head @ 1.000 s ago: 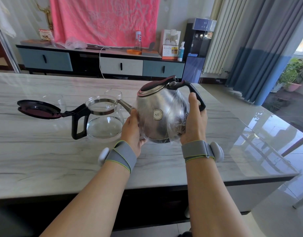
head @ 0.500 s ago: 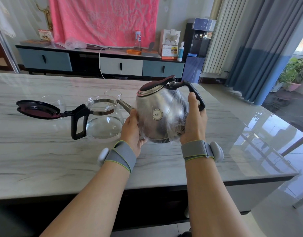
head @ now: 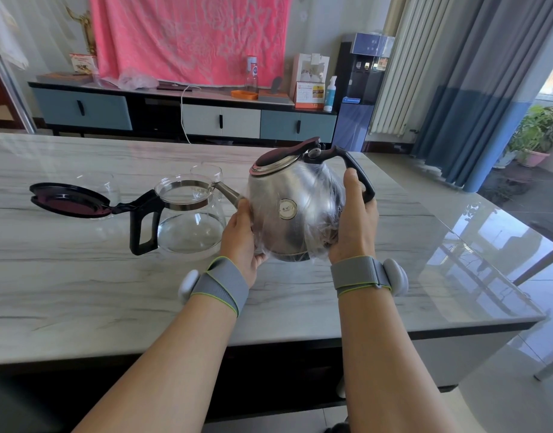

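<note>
A steel kettle (head: 292, 210) wrapped in clear plastic film is held tilted above the marble table (head: 81, 292), its spout pointing left over a glass pot (head: 191, 220). My left hand (head: 242, 242) cups the kettle's left side near the spout base. My right hand (head: 355, 226) grips its right side, the thumb lying along the black handle. The glass pot stands on the table with water in it. Its dark lid (head: 69, 200) is flipped open to the left.
Small clear glass cups (head: 206, 173) stand behind the glass pot. The table's right edge runs close to the kettle. A low cabinet (head: 181, 114), a water dispenser (head: 362, 89) and curtains (head: 475, 89) stand beyond the table.
The kettle has shifted very slightly to the left with both hands; otherwise the scene is the same.
</note>
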Tool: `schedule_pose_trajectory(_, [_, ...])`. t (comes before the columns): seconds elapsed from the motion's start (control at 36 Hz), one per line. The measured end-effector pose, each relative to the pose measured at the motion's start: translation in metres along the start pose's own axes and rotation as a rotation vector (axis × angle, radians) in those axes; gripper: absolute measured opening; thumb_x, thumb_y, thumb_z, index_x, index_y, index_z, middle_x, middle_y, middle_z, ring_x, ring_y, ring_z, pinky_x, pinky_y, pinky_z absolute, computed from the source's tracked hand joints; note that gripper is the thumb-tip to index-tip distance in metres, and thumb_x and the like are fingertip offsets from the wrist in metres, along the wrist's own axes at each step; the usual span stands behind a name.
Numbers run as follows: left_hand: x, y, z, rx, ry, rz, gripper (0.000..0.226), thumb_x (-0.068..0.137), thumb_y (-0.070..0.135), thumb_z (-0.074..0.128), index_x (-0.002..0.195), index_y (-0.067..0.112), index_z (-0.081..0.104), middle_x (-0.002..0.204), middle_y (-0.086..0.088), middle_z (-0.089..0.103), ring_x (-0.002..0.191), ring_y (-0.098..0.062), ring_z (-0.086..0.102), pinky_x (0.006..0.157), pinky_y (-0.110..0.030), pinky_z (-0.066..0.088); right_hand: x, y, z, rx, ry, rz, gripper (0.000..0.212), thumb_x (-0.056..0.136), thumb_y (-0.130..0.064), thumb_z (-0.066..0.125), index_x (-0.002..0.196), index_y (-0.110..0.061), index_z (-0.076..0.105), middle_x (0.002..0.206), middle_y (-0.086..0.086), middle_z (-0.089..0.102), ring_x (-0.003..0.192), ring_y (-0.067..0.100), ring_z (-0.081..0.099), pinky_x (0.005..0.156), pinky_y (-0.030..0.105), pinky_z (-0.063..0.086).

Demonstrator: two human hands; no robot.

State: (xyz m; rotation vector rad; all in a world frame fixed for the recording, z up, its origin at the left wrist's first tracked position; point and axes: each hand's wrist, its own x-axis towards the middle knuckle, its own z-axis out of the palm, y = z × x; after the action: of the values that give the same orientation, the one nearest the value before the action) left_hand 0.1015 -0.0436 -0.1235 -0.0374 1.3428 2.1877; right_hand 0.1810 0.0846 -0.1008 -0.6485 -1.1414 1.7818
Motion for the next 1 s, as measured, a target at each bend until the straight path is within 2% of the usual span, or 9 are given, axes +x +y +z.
schedule_pose_trajectory(0.14, [-0.0001,-0.0004,0.0,0.001,0.004,0.001,0.037,0.099,0.059,0.048,0.121,0.033,0.062,0.117,0.004,0.068,0.105,-0.019,0.064,0.095,-0.052,0.054,-0.0003,-0.0009,0.0016,-0.008,-0.004,0.004,0.035,0.081,-0.055,0.076,0.095,-0.025,0.065,0.097,-0.004,0.062,0.098,0.022,0.066,0.107,0.055,0.055])
schedule_pose_trajectory(0.31, [-0.0012,0.0002,-0.0002,-0.001,0.0,-0.003,0.032,0.099,0.059,0.048,0.114,0.035,0.063,0.115,0.004,0.069,0.106,-0.02,0.064,0.093,-0.051,0.055,-0.0018,-0.0018,0.0018,-0.018,-0.008,0.002,0.037,0.079,-0.057,0.076,0.098,-0.027,0.067,0.1,-0.004,0.064,0.099,0.019,0.065,0.108,0.055,0.055])
schedule_pose_trajectory(0.44, [-0.0014,0.0,-0.0002,-0.001,-0.002,-0.001,0.029,0.099,0.058,0.048,0.11,0.036,0.063,0.114,0.005,0.069,0.103,-0.018,0.064,0.093,-0.051,0.055,-0.0046,-0.0034,0.003,-0.021,0.002,-0.002,0.04,0.078,-0.058,0.076,0.105,-0.028,0.07,0.11,-0.001,0.07,0.116,0.025,0.069,0.109,0.053,0.054])
schedule_pose_trajectory(0.61, [-0.0016,0.0001,0.0001,0.004,-0.005,0.0,0.03,0.099,0.059,0.048,0.111,0.035,0.063,0.116,0.004,0.069,0.105,-0.02,0.064,0.093,-0.051,0.055,-0.0005,-0.0007,0.0006,-0.005,-0.014,-0.013,0.028,0.087,-0.053,0.076,0.089,-0.028,0.061,0.094,-0.007,0.06,0.094,0.017,0.06,0.104,0.045,0.053])
schedule_pose_trajectory(0.75, [-0.0013,0.0004,0.0,0.002,-0.005,-0.005,0.031,0.099,0.059,0.048,0.112,0.035,0.062,0.118,0.003,0.068,0.106,-0.02,0.063,0.096,-0.052,0.053,0.0004,-0.0005,0.0001,0.0,-0.012,-0.015,0.032,0.087,-0.053,0.074,0.089,-0.025,0.058,0.09,-0.006,0.056,0.089,0.016,0.056,0.105,0.047,0.054])
schedule_pose_trajectory(0.86, [-0.002,0.0,0.0004,0.006,-0.011,0.004,0.029,0.1,0.058,0.047,0.106,0.034,0.063,0.112,0.005,0.069,0.101,-0.017,0.064,0.085,-0.045,0.056,0.0001,0.0001,0.0,0.012,-0.012,-0.014,0.029,0.089,-0.051,0.075,0.082,-0.03,0.056,0.087,-0.009,0.055,0.088,0.015,0.055,0.101,0.045,0.054])
schedule_pose_trajectory(0.92, [-0.0019,-0.0001,0.0,0.002,-0.013,0.003,0.03,0.1,0.059,0.047,0.106,0.035,0.063,0.114,0.005,0.069,0.103,-0.018,0.064,0.089,-0.047,0.055,-0.0003,-0.0003,0.0001,0.009,-0.016,-0.011,0.029,0.09,-0.051,0.075,0.083,-0.03,0.056,0.085,-0.009,0.054,0.087,0.014,0.054,0.096,0.043,0.054])
schedule_pose_trajectory(1.0, [-0.0012,0.0,-0.0003,-0.001,-0.008,0.004,0.029,0.1,0.058,0.048,0.105,0.034,0.063,0.114,0.005,0.069,0.103,-0.018,0.064,0.093,-0.049,0.054,0.0,-0.0008,0.0001,0.013,-0.013,-0.012,0.028,0.089,-0.051,0.075,0.084,-0.03,0.058,0.087,-0.009,0.056,0.089,0.014,0.056,0.097,0.041,0.053])
